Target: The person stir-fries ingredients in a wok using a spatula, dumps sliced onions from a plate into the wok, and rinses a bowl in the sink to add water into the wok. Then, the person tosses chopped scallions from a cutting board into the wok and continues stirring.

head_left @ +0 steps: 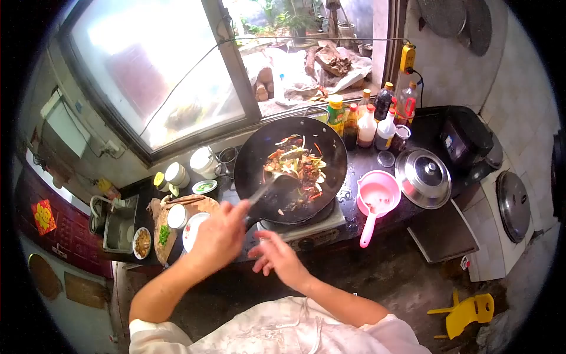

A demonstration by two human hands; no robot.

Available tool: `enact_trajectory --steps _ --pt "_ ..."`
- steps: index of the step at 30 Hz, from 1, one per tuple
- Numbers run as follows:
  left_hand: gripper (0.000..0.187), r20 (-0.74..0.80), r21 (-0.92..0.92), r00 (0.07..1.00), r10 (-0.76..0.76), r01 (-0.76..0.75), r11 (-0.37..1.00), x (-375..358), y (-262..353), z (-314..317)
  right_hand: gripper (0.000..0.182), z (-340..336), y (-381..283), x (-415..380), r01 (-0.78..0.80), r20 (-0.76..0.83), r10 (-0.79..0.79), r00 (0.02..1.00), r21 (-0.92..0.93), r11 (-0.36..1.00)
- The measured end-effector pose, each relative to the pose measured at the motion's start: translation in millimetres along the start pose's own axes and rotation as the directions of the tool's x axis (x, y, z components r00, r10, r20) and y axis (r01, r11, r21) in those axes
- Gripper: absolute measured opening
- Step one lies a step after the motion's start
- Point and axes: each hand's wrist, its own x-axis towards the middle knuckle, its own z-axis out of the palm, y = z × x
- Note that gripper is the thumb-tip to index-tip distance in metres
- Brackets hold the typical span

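My left hand [219, 235] is closed around the handle of a metal spatula [263, 190], whose blade reaches into a dark wok [250, 159]. Chopped stir-fry food [298, 164], with green, orange and dark brown pieces, lies mostly in the upper right part of the wok. Below the wok's near rim, my right hand [278, 259] hovers with its fingers apart and partly curled, holding nothing. The wok rests on a gas stove [312, 229]. Close behind my left hand is a white plate [193, 227], partly covered by that hand.
A pink ladle-like dipper [378, 193] and a silver lid [423, 177] sit right of the wok. Several sauce bottles [367, 127] line the back. At left are a cutting board [194, 202], a bowl [141, 243] and a sink [121, 227]. A yellow chair [469, 315] stands lower right.
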Motion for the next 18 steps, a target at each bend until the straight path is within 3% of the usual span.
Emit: enact_trajectory --steps 1,3,5,7,9,11,12,13,14,15,17,18 --pt "0.045 -0.048 -0.189 0.998 0.028 -0.037 0.981 -8 10 8 0.046 3 -10 -4 0.017 -0.027 -0.014 1.000 0.104 0.994" --pt "0.055 -0.106 -0.341 0.975 0.194 -0.219 0.914 -18 32 18 0.043 -3 2 8 0.247 -0.195 -0.231 0.953 0.062 0.967" --pt "0.063 -0.083 -0.571 0.968 0.238 -0.242 0.784 -25 41 27 0.041 -7 -31 -11 0.038 -0.199 0.004 0.980 0.206 0.978" --pt "0.062 -0.172 -0.706 0.961 0.218 -0.275 0.653 -36 35 42 0.040 -21 -43 -22 0.002 -0.145 0.028 0.989 0.201 0.980" --pt "0.030 -0.348 -0.433 0.911 0.223 -0.367 0.823 -50 16 55 0.041 -39 -61 -37 -0.122 -0.236 0.104 0.966 -0.061 0.991" --pt "0.015 -0.325 -0.315 0.932 0.159 -0.265 0.912 -65 -14 67 0.048 -61 -80 -47 -0.262 -0.231 0.200 0.952 -0.282 0.923" --pt "0.010 -0.422 -0.233 0.901 0.104 -0.218 0.948 -70 -27 74 0.051 -66 -90 -49 -0.317 -0.320 0.155 0.935 -0.554 0.770" --pt "0.018 -0.424 -0.177 0.904 0.062 -0.150 0.973 -74 -39 78 0.054 -71 -98 -50 -0.367 -0.388 0.078 0.918 -0.760 0.537" --pt "0.027 -0.424 -0.123 0.905 0.021 -0.081 0.989 -78 -48 82 0.055 -90 -101 -48 -0.114 -0.112 -0.159 0.981 -0.993 -0.004" --pt "0.035 -0.422 -0.069 0.907 -0.016 -0.015 0.997 -83 -55 84 0.046 -81 -101 -45 -0.127 -0.020 -0.347 0.938 -0.949 -0.287" --pt "0.052 -0.261 -0.047 0.957 -0.124 0.115 0.992 -85 -58 84 0.037 -59 -113 -28 -0.215 -0.063 -0.347 0.936 -0.882 -0.420" --pt "0.058 -0.210 -0.037 0.967 -0.144 0.140 0.989 -84 -62 90 0.033 -58 -117 -23 -0.166 0.012 -0.340 0.940 -0.855 -0.491"
